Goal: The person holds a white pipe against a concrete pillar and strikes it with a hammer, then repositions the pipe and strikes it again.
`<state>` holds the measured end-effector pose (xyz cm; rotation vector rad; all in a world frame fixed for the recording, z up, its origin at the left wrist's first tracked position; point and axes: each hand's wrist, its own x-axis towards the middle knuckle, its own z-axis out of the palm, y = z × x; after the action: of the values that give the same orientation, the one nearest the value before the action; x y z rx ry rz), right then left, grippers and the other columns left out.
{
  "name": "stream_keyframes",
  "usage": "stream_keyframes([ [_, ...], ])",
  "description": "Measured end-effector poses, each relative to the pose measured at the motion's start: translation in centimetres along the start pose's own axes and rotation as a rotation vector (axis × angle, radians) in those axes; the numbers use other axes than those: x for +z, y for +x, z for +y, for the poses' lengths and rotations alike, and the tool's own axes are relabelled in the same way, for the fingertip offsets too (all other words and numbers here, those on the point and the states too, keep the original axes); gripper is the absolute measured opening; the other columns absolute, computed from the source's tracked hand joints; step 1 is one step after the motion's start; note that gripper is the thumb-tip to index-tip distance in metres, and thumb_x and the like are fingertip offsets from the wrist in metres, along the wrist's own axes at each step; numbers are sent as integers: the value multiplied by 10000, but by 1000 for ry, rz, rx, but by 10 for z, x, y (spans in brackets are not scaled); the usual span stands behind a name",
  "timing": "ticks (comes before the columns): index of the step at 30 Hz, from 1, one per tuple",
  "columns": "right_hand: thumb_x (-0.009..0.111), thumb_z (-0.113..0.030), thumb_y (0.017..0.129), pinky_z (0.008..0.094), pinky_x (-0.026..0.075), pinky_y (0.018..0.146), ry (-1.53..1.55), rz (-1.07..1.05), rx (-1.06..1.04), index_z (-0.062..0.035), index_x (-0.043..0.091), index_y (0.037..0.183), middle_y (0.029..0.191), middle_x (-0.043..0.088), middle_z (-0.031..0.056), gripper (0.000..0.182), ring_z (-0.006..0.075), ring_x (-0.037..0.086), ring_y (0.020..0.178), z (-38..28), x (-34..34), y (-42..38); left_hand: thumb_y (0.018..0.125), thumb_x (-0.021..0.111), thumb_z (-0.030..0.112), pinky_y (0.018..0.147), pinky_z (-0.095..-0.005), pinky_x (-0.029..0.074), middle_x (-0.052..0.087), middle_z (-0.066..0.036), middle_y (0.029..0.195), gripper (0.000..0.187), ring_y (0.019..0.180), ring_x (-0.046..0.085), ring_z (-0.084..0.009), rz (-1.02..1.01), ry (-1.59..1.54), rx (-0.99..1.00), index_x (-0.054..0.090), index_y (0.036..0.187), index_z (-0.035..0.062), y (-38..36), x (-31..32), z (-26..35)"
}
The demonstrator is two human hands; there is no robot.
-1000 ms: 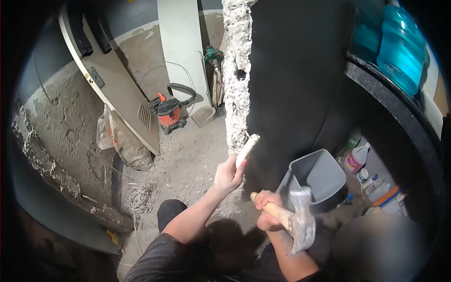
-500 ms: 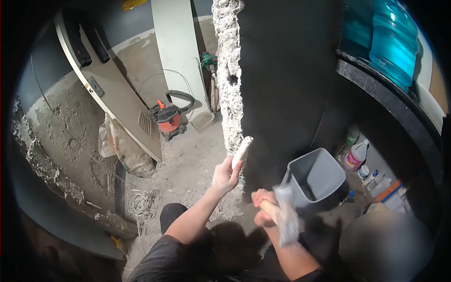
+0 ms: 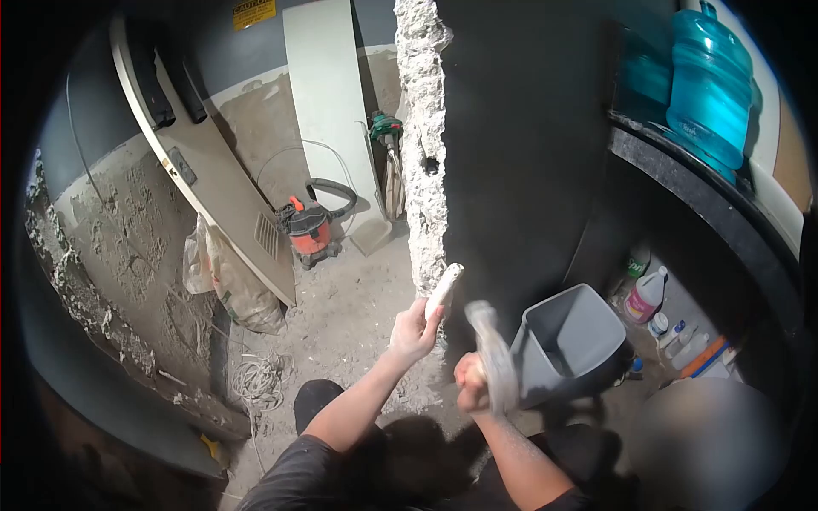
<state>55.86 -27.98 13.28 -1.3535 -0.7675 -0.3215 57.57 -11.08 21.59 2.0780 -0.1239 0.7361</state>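
Note:
My left hand (image 3: 415, 332) is closed around a chisel (image 3: 444, 291), whose thick white, dusty handle sticks up out of the fist. Its lower end is hidden by the fingers. Right behind it is the rough, chipped white edge of a wall (image 3: 424, 196). Lower and to the right, my right hand (image 3: 470, 383) grips a hammer (image 3: 494, 362) whose head looks wrapped in clear plastic. The hammer head is smeared by motion and stands apart from the chisel, with a gap between them.
A grey bin (image 3: 532, 353) stands close to my right hand, with several bottles (image 3: 645, 294) beyond it. A blue water jug (image 3: 709, 94) sits on a black counter (image 3: 682, 183). Leftward are a red vacuum (image 3: 308, 234), a leaning door (image 3: 217, 179), a sack (image 3: 243, 294) and coiled cord (image 3: 258, 381).
The hammer has swung up and to the left, nearer the chisel, and its head has turned. My left hand keeps its grip; the whole view has shifted slightly.

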Motion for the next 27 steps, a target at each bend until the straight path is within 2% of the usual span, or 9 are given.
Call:
stream_keyframes([
  [2,472,-546,1000,241,350,522,-87,210,293,-90,439,799,647,424,-19,500,92,428,551,57,17,-23,985,592,265,496,-400,432,561,-164,574,258,489,588,-310,-8,6,-4,584,906,19,-2,-1,4],
  [5,473,-558,996,237,343,517,157,114,281,-90,442,802,655,423,-19,508,86,412,539,-17,13,-1,985,591,264,501,-401,439,567,-164,577,257,495,598,-314,31,39,22,587,908,19,2,-5,7],
  [7,469,-707,919,247,358,516,-253,51,125,-68,457,847,669,437,1,643,90,424,573,3,4,-3,984,592,266,506,-399,445,574,-166,585,258,504,608,-312,-1,53,6,587,907,19,1,-7,5],
  [9,435,-762,889,251,374,531,41,30,-152,-47,458,903,691,467,18,715,102,417,579,-31,-8,9,984,592,273,511,-398,451,579,-167,590,264,510,609,-315,13,36,15,586,905,21,-1,-3,2],
  [11,615,-539,913,291,394,539,409,165,-281,-47,512,761,678,521,87,525,205,514,588,-50,7,22,987,587,281,517,-395,459,584,-164,591,272,511,610,-308,-4,-1,-29,591,911,19,-1,-1,4],
  [15,583,-424,970,433,419,592,-212,136,479,-29,554,842,707,592,128,416,300,563,635,37,4,-13,992,580,291,530,-393,469,601,-173,603,305,538,637,-306,59,16,-2,604,894,3,-1,6,-1],
  [19,561,-397,990,384,416,576,211,141,391,-40,564,837,677,566,84,388,236,553,602,12,-1,-9,986,593,284,539,-384,476,604,-176,605,321,548,645,-294,49,71,-53,613,863,-11,1,-5,-1],
  [25,492,-675,914,335,360,491,47,121,-138,-87,431,648,582,451,32,649,211,490,537,-52,-11,20,964,635,273,539,-362,476,613,-165,608,304,545,642,-266,80,14,-28,625,855,-10,1,-4,-7],
  [27,500,-751,870,262,388,517,174,-2,-196,-57,440,976,737,479,52,704,114,447,601,-44,-17,17,938,674,309,580,-375,504,650,-176,657,315,624,694,-289,58,48,85,646,884,0,-2,-5,-2],
])
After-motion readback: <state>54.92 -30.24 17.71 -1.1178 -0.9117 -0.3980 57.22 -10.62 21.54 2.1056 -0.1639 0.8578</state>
